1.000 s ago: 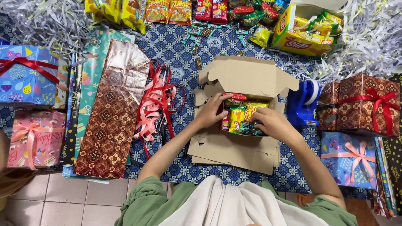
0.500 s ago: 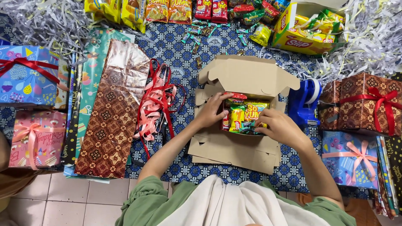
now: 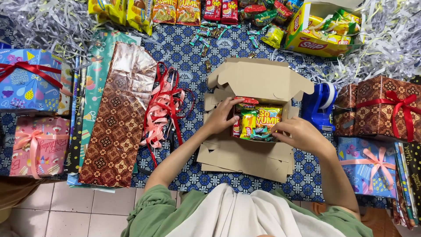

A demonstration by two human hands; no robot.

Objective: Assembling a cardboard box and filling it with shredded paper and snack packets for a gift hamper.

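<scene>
**Two hands at an open cardboard box of snacks**

While the person sits at the near edge in a green top with a pale cloth over the lap, both forearms reach forward and converge on one open cardboard box, which lies on a blue patterned cloth spread over the tiled floor. The left hand comes in from the left, wrist bent, fingers curled loosely over the box's left wall with the fingertips on a red snack packet at the far left corner; it touches but does not clearly grip. The right hand comes in from the right, half closed, fingertips pressing down on the small green packets at the near right of the box. Inside the box at least four packets show, two of them yellow.

Just left of the box lies one tangle of red and pink ribbon, then one brown foil-backed wrapping sheet. Two wrapped gifts sit far left, one pink and one blue. Right of the box stands one blue tape dispenser, with two wrapped gifts beyond it, one brown and one blue. Farther off, a row of snack packets and one open yellow carton line the far edge, flanked by shredded paper.
</scene>
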